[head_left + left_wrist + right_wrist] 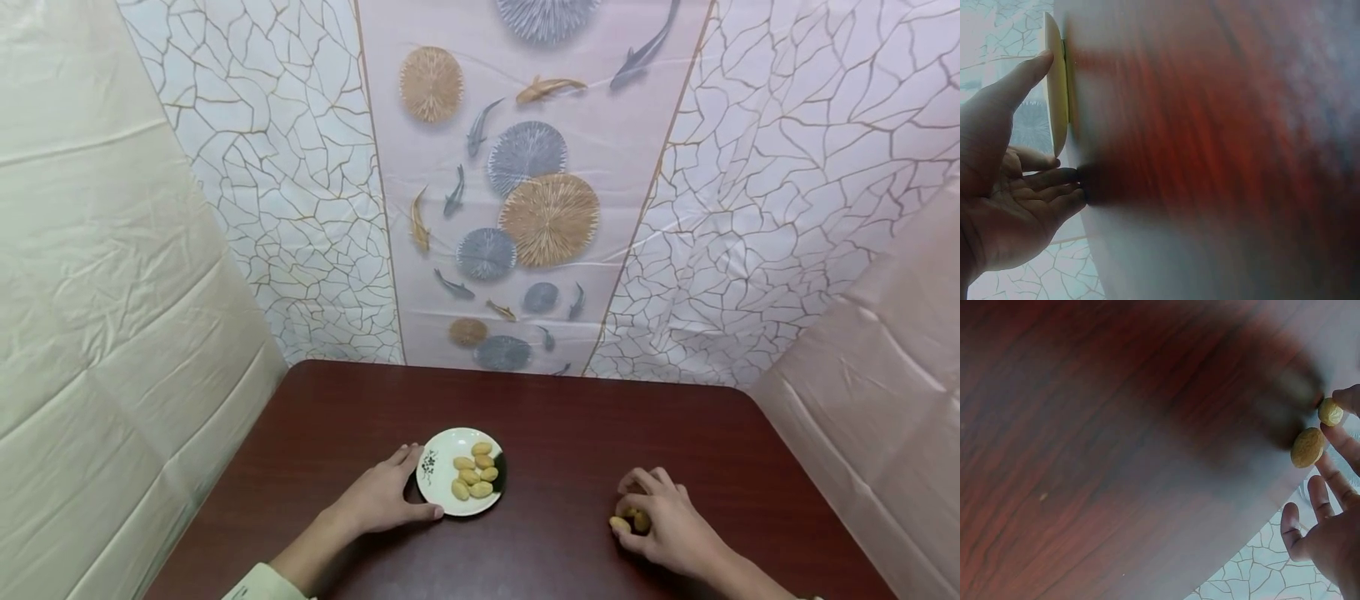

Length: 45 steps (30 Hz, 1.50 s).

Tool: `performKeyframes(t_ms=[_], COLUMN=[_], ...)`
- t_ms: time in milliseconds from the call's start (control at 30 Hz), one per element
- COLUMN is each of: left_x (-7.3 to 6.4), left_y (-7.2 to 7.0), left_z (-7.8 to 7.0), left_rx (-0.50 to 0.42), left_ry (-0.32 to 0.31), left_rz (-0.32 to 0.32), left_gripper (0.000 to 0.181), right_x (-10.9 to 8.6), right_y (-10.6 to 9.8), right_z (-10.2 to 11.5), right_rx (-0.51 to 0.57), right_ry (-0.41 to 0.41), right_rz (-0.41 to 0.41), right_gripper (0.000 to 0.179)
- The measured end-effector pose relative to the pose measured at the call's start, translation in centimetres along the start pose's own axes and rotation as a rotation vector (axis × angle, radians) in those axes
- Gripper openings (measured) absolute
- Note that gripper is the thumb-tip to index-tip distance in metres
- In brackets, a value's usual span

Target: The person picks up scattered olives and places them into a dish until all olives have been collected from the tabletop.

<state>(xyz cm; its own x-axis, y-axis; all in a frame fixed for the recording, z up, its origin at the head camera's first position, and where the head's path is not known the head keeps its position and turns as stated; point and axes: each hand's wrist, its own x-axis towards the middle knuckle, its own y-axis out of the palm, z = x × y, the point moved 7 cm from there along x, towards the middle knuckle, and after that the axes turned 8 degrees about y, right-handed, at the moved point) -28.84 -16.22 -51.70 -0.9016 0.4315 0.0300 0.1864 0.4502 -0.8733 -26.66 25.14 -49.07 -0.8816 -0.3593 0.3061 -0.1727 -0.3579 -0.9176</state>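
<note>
On the table, a small round white plate with a dark floral print and a dark patch on its rim holds several yellow-brown oval nut-like pieces. My left hand holds the plate's left edge, thumb at the near rim and index finger at the far rim; the plate is seen edge-on in the left wrist view. Well to the right, my right hand pinches one oval piece between thumb and index finger. Another oval piece is against its fingers. The palm partly hides these pieces from above.
The dark red-brown wooden table has rounded far corners. Behind it hangs a printed cloth with fish and round motifs. Pale cloth walls stand at both sides.
</note>
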Motion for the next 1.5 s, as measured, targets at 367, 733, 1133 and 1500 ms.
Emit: performKeyframes(t_ms=[367, 733, 1133, 1500], left_x=[0.2, 0.2, 0.2, 0.0], left_y=[0.0, 0.0, 0.0, -0.4], left_z=[0.2, 0.4, 0.4, -0.1], left_rx=[0.005, -0.003, -0.015, -0.020], left_ry=[0.016, 0.011, 0.013, 0.037], left_rz=[-0.008, -0.009, -0.006, -0.017], left_gripper=[0.119, 0.118, 0.118, 0.117], right_x=[0.5, 1.7, 2.7, 4.0], right_y=[-0.5, -0.4, 0.4, 0.7], right_z=[1.7, 3.6, 5.5, 7.1], right_rx=[0.007, 0.024, 0.076, 0.077], right_ry=[-0.121, -0.192, -0.211, -0.234], right_rz=[-0.113, -0.149, -0.125, -0.107], right_gripper=[0.037, 0.034, 0.033, 0.033])
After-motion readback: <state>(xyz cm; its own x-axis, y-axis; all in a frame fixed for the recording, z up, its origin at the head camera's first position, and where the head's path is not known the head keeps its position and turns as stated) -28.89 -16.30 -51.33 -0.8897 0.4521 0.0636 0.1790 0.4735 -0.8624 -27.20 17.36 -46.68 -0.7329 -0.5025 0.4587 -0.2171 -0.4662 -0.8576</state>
